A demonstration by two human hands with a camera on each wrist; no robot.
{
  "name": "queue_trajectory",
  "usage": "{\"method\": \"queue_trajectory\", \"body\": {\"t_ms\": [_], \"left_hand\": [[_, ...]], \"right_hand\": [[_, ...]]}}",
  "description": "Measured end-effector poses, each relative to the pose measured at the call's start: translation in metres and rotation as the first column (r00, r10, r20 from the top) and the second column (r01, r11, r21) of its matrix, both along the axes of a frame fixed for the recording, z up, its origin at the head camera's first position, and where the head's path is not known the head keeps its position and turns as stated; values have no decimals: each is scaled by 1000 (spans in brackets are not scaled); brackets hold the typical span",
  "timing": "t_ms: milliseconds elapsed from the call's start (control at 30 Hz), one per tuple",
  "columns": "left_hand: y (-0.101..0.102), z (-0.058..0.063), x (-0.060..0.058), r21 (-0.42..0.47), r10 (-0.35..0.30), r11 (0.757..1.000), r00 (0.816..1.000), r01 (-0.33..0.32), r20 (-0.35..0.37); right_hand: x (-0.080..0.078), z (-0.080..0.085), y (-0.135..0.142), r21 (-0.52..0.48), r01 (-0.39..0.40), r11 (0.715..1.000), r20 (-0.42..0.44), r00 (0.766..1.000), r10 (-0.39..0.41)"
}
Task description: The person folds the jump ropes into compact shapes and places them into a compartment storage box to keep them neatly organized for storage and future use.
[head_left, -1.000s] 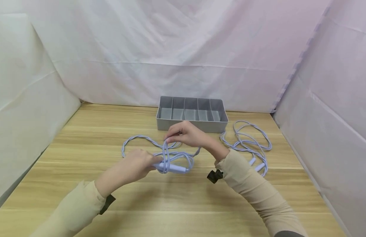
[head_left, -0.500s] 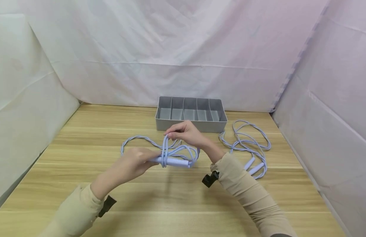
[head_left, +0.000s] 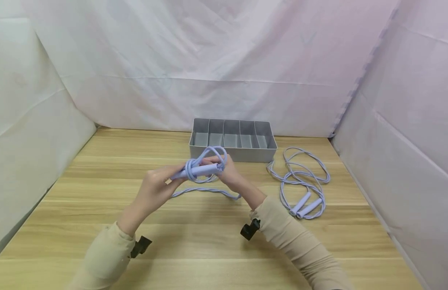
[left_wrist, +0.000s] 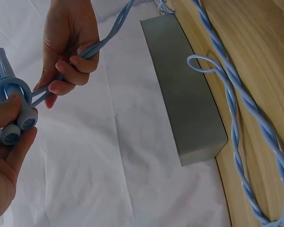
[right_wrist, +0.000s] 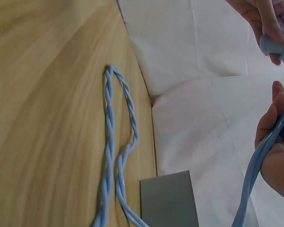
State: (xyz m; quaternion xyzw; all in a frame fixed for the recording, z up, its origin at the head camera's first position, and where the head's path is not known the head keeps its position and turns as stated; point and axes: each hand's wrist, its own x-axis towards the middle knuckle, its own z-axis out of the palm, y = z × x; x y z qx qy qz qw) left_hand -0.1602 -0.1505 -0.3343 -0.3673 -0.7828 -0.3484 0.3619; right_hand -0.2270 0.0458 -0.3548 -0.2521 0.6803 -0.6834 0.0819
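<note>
A pale blue jump rope with two handles (head_left: pixel 205 170) is held up above the table, a turn of its cord wound round the handles. My left hand (head_left: pixel 156 187) pinches the handles near one end between thumb and fingers, as the left wrist view shows too. Behind the other handle end, my right hand (left_wrist: pixel 72 45) has its fingers curled round the doubled cord (left_wrist: pixel 116 28). In the head view the handles partly hide my right hand (head_left: pixel 231 174). The remaining twisted cord (right_wrist: pixel 109 142) trails in a long loop on the table.
A grey tray (head_left: pixel 242 154) with several compartments stands at the back of the table (head_left: pixel 111 193). To the right lies a second pale blue jump rope (head_left: pixel 300 174), its handles (head_left: pixel 308 208) side by side. White cloth (head_left: pixel 209 60) hangs behind and at the sides.
The handles have risen and tilted up to the right in my left hand. My right hand has come from above the loop to behind the handles, drawing the cord; the trailing cord has shifted.
</note>
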Motion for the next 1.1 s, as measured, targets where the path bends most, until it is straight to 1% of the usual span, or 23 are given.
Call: {"method": "queue_trajectory", "body": {"t_ms": [67, 167, 233, 300, 433, 533, 700, 833, 900, 967, 1100], "left_hand": [[0, -4, -3, 22, 36, 999, 999, -36, -8], [0, -9, -6, 58, 100, 993, 995, -100, 6], [1, -13, -9, 87, 134, 987, 991, -136, 22], [3, -16, -11, 118, 164, 979, 986, -167, 39], [6, -21, -15, 174, 210, 961, 976, -217, 57], [8, -25, -17, 192, 242, 949, 968, -252, 71], [9, -30, -20, 218, 291, 927, 951, -306, 101], [11, -30, -22, 232, 326, 911, 940, -341, 102], [11, -30, -23, 245, 339, 902, 935, -355, 108], [10, -30, -24, 259, 354, 891, 928, -372, 116], [9, -27, -26, 283, 392, 867, 912, -411, 123]], "right_hand": [[2, -3, -4, -22, 1, 1000, 37, 999, 0], [6, -7, -9, -58, -33, 998, 81, 996, 37], [7, -9, -12, -58, -47, 997, 103, 993, 53], [9, -11, -15, -45, -43, 998, 115, 992, 48], [11, -14, -19, -62, -11, 998, 133, 991, 19], [13, -16, -20, -67, 7, 998, 139, 990, 2], [18, -19, -20, -30, -11, 999, 101, 995, 14], [21, -20, -18, -17, -16, 1000, 84, 996, 17], [21, -21, -17, 7, -10, 1000, 63, 998, 9], [22, -22, -15, 41, -8, 999, 25, 1000, 7], [21, -26, -12, 111, -10, 994, -85, 996, 19]]}}
